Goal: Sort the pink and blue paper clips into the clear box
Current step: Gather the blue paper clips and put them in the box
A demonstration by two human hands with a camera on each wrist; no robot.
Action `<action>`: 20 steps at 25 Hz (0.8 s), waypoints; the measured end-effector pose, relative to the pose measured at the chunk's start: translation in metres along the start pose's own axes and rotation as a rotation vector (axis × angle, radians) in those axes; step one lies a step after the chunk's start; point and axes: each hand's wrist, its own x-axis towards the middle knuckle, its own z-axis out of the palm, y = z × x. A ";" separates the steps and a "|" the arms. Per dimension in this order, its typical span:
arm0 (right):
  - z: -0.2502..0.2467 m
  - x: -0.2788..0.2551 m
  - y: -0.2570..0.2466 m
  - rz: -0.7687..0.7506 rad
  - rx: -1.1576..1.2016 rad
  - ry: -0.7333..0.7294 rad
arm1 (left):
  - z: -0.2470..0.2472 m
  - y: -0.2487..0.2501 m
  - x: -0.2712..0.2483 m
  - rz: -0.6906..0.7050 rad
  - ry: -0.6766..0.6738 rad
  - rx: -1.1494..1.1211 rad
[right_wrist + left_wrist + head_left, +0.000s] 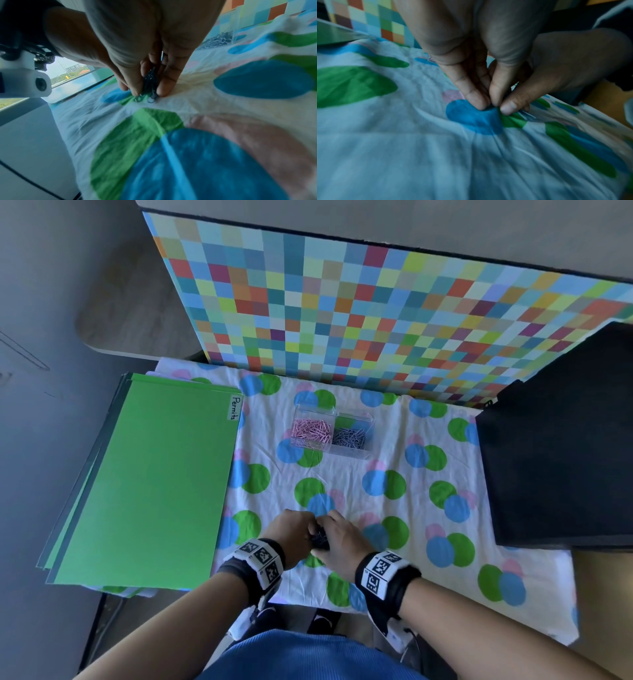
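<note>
The clear box (352, 451) stands on the spotted cloth (411, 529), beyond my hands. Pink paper clips (311, 431) fill its left compartment and blue paper clips (350, 437) its right one. Near the table's front edge, my left hand (301, 525) and right hand (334, 529) meet over a dark bunch of blue clips (319, 539). The right hand (147, 93) pinches that bunch (150, 81) between thumb and fingers against the cloth. My left hand's fingertips (476, 104) and thumb press together on the cloth at the bunch's edge. Most of the bunch is hidden there.
A stack of green folders (147, 481) labelled "Permits" lies to the left of the cloth. A black box (555, 457) stands at the right. A checkered panel (342, 302) rises behind the clear box. The table's front edge is just below my wrists.
</note>
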 end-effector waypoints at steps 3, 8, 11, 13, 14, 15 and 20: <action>0.001 0.004 0.003 -0.016 0.039 0.020 | -0.003 -0.002 -0.003 0.003 0.096 -0.162; -0.006 0.013 0.002 0.056 0.169 0.092 | -0.010 -0.009 -0.002 -0.022 0.107 -0.398; -0.018 0.016 0.004 0.113 0.252 0.106 | -0.014 -0.009 0.004 -0.122 0.150 -0.621; -0.032 0.019 0.001 0.116 0.295 0.144 | -0.021 -0.002 0.009 -0.249 0.204 -0.916; -0.039 0.021 -0.004 0.096 0.315 0.158 | -0.024 0.003 0.012 -0.341 0.182 -1.113; -0.046 0.024 -0.009 0.061 0.327 0.161 | -0.029 0.009 0.013 -0.423 0.124 -1.305; -0.067 0.038 -0.043 -0.207 0.165 0.132 | -0.040 0.023 0.018 -0.404 -0.041 -1.765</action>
